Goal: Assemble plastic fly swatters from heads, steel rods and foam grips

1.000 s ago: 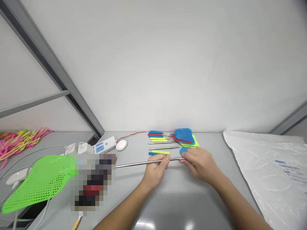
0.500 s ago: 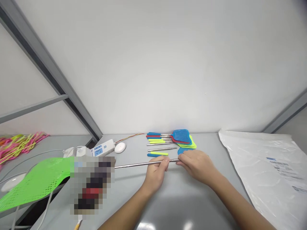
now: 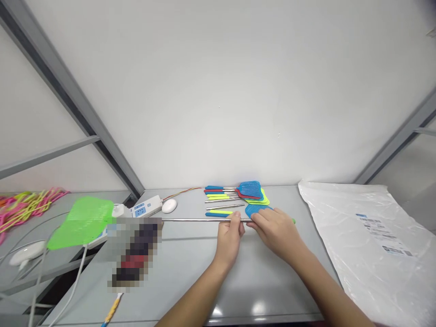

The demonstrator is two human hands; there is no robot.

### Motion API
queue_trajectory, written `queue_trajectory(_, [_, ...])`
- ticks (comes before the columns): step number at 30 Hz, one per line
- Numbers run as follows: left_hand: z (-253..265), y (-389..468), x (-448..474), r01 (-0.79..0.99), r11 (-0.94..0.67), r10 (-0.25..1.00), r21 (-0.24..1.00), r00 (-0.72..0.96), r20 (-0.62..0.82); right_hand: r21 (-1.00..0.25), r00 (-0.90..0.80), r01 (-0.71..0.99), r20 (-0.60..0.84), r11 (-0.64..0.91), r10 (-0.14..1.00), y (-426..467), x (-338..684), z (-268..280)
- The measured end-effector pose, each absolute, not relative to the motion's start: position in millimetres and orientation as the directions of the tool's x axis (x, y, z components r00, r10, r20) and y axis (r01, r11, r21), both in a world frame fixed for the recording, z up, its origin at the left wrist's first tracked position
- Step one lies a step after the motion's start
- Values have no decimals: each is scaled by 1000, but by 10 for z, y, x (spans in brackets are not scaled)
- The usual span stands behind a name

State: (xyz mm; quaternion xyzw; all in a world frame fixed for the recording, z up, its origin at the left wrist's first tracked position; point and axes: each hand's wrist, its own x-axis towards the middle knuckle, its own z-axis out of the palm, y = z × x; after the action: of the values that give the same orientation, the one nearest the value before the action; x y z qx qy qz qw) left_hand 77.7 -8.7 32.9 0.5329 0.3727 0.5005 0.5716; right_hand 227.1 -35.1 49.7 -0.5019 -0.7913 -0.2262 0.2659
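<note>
A fly swatter with a bright green perforated head (image 3: 83, 222) stretches across the table on a long thin metal rod (image 3: 194, 220). My left hand (image 3: 230, 236) is closed around the rod, thumb on top. Just to its right, my right hand (image 3: 277, 231) wraps the swatter's right end, and a green tip (image 3: 294, 221) shows past it. Behind my hands lie several fly swatters with a blue head (image 3: 250, 190) on top. Nearer are a loose metal rod (image 3: 225, 206), a yellow handle (image 3: 220, 212), a blue handle (image 3: 216, 215) and a blue swatter head (image 3: 255, 210).
A white power strip (image 3: 146, 206) and a white round device (image 3: 169, 205) are at the back left. A blurred-out object (image 3: 136, 254) lies at the left. A white plastic bag (image 3: 361, 236) covers the right side. Pink and yellow strands (image 3: 30, 204) lie far left.
The green swatter head has swung up and its face has turned; the rod is now nearly level. My right hand's grip shows the green tip beyond it. The camera view has shifted slightly.
</note>
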Motion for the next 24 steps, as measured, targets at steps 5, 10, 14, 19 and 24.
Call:
queue_trajectory(5, [356, -120, 711, -46, -170, 965, 984, 196, 176, 119, -361, 915, 668, 385, 650, -454, 2474, 410])
queue_trajectory(10, [319, -22, 558, -24, -147, 974, 989, 169, 149, 111, -326, 936, 629, 334, 706, -565, 2876, 293])
queue_trajectory(14, [277, 32, 592, -56, -125, 981, 991, 145, 132, 67, -290, 946, 613, 317, 735, -564, 2938, 226])
queue_trajectory(19, [278, 17, 800, -83, -108, 976, 991, 179, 121, -13, -270, 939, 593, 344, 759, -478, 2775, 189])
queue_trajectory(24, [200, -78, 1004, -89, -60, 948, 994, 306, 84, -28, -285, 931, 567, 364, 773, -430, 2717, 213])
